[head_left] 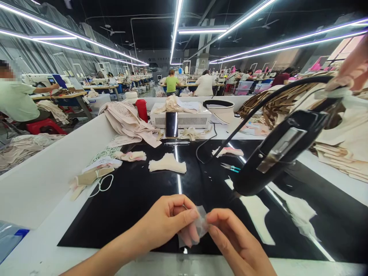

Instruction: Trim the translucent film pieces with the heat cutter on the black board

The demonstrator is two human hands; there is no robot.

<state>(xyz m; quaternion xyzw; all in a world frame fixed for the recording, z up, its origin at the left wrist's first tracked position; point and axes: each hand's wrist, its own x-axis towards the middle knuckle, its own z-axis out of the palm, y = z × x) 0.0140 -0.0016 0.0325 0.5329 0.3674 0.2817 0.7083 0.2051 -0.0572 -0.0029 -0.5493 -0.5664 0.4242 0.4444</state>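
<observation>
Pinched by the left hand (168, 220) and, at its right edge, by the right hand (240, 245), the translucent sheet (202, 214) is held over the near middle of the black mat (109, 214), best steadied with light, even tension

Phone (171, 124) behind scissors (230, 167) (leftward)

Left hand (175, 218) and right hand (237, 239) — both bare, slim-fingered; 1 left forearm (123, 243) — bare, tapering.
</observation>
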